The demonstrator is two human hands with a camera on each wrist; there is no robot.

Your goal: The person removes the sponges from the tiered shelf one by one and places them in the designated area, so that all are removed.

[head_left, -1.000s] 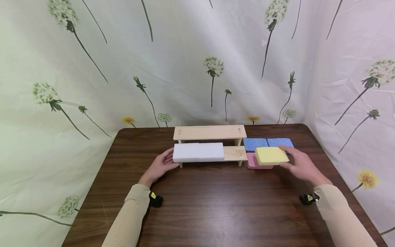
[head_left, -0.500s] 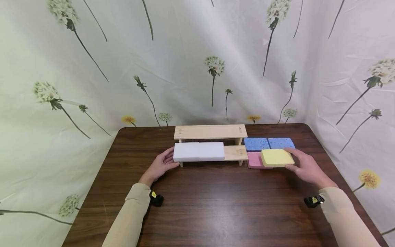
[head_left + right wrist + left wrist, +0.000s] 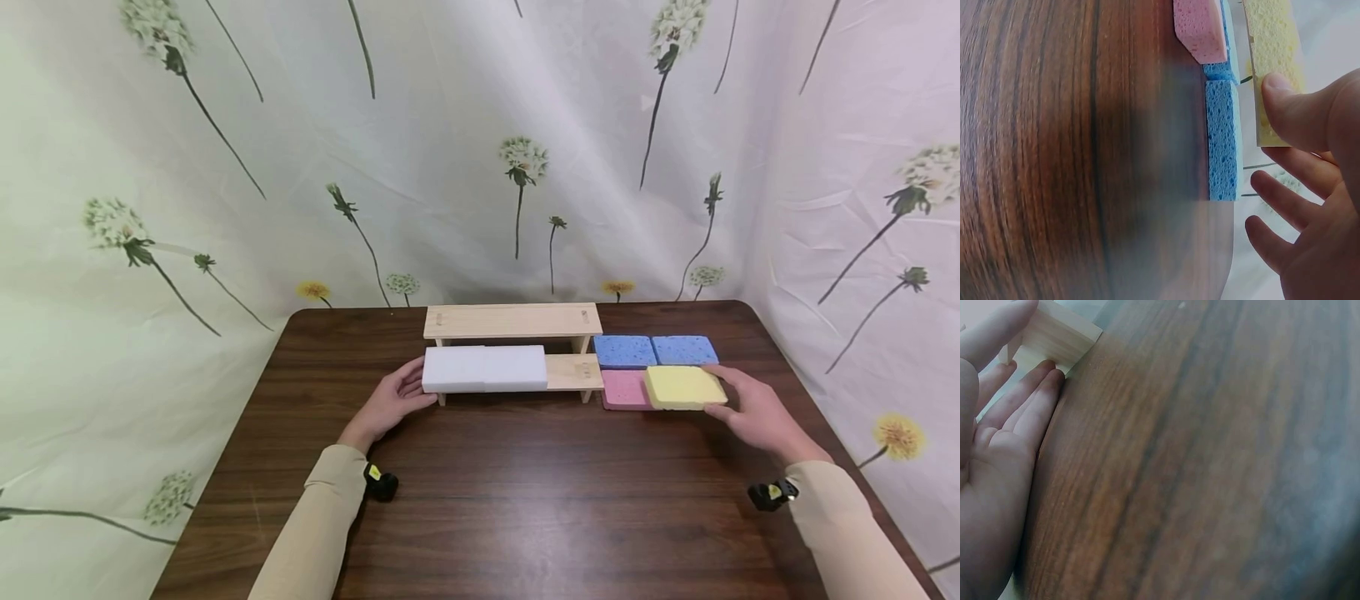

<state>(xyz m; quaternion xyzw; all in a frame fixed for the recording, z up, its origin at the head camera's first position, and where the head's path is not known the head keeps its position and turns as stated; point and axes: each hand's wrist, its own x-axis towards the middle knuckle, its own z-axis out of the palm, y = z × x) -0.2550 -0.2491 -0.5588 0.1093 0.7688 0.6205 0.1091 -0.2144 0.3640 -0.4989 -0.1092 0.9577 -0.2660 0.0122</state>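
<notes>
A pale cloth (image 3: 442, 183) printed with dandelions hangs behind a dark wood-grain table (image 3: 525, 492). Near its far edge, a higher wooden shelf (image 3: 513, 320) stands behind a lower wooden shelf (image 3: 573, 372), which carries two white blocks (image 3: 480, 368) side by side towards its left end. The person's left hand (image 3: 390, 403) lies against that end, its loosely extended fingers spread from the thumb, gripping nothing. To the right of the shelves, two blue sponges (image 3: 625, 352) lie behind a pink sponge (image 3: 624, 390). The right hand (image 3: 753, 412) pinches a yellow sponge (image 3: 684, 387) by its right end between thumb and forefinger, raised above the table and partly covering the pink one in the head view.
</notes>
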